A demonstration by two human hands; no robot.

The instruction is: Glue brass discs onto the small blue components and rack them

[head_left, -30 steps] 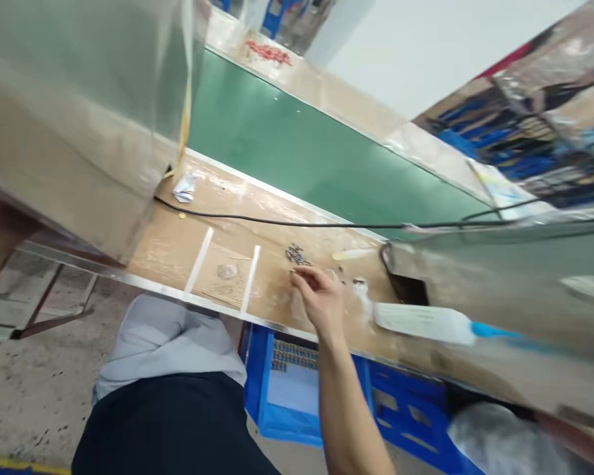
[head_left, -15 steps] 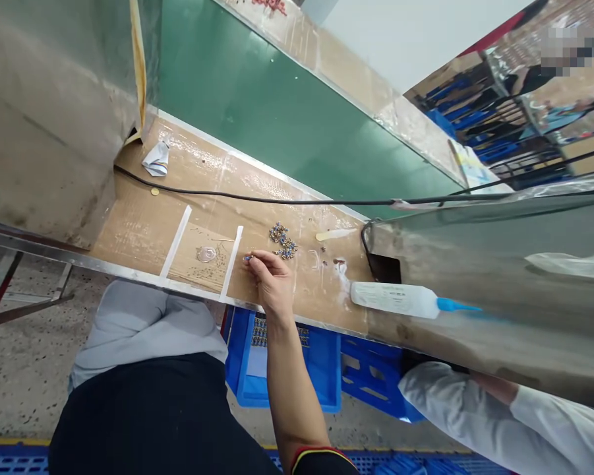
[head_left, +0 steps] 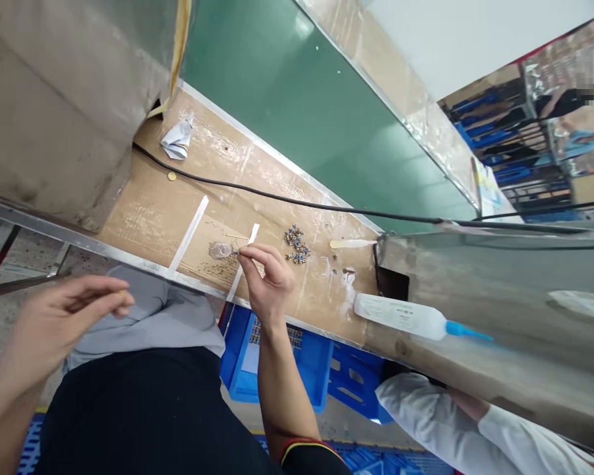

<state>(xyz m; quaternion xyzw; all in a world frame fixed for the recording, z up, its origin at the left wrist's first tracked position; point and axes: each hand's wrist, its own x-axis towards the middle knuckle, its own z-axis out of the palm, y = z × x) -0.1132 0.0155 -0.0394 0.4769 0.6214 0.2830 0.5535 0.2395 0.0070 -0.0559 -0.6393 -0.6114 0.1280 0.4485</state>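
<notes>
1. The right hand (head_left: 269,280) is closed in a pinch, holding a tiny blue-tipped piece (head_left: 235,251) between thumb and fingertips, just above the tabletop (head_left: 143,211).
2. The tip of that piece is right beside a small clear disc (head_left: 220,251); I cannot tell whether they touch. The disc lies on the cardboard surface, between two white tape strips (head_left: 188,232), with dark specks scattered below it.
3. The left hand (head_left: 64,323) is off the tabletop, out over the floor, with its fingers loosely curled. I cannot tell whether it holds anything.
4. A cluster of gold-and-blue beaded pieces (head_left: 297,244) lies just past the right hand, with a wooden stick (head_left: 351,243) near it.
5. A white bottle (head_left: 400,316) with a blue nozzle lies along the near edge, beside a metal panel (head_left: 494,310).
6. A black cable (head_left: 297,204) runs across the tabletop. Crumpled paper (head_left: 177,140) and a small gold disc (head_left: 171,176) lie beyond it.
7. Below the edge sits a blue crate (head_left: 277,376) holding rows of similar pieces (head_left: 274,333). A co-worker's white sleeve (head_left: 435,422) shows to its right.
</notes>
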